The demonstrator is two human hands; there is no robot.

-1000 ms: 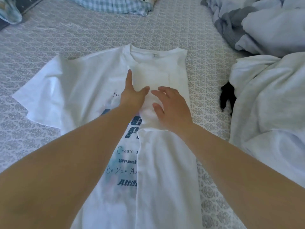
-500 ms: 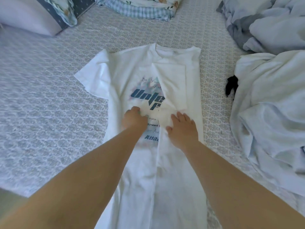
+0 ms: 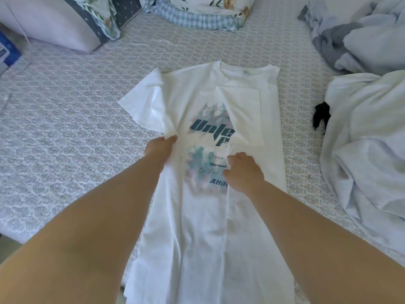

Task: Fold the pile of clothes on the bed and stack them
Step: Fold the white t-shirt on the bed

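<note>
White T-shirt (image 3: 197, 227) lies front-up at frame centre on the patterned bedspread (image 3: 65, 139), its right-of-frame side folded inward. Print reads "Be Your", "Unle…", "Create", "Be Your"; the rest is covered or blurred. Left hand (image 3: 161, 148) pinches the shirt's left edge below the sleeve. Right hand (image 3: 244, 172), fingers curled, grips the folded flap's edge. Unfolded clothes pile (image 3: 368, 150) at right; pillow (image 3: 50, 25) upper left.

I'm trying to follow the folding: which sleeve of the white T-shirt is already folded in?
The right sleeve: it lies flat across the T-shirt, covering part of the print. The left sleeve spreads out onto the bed.
</note>
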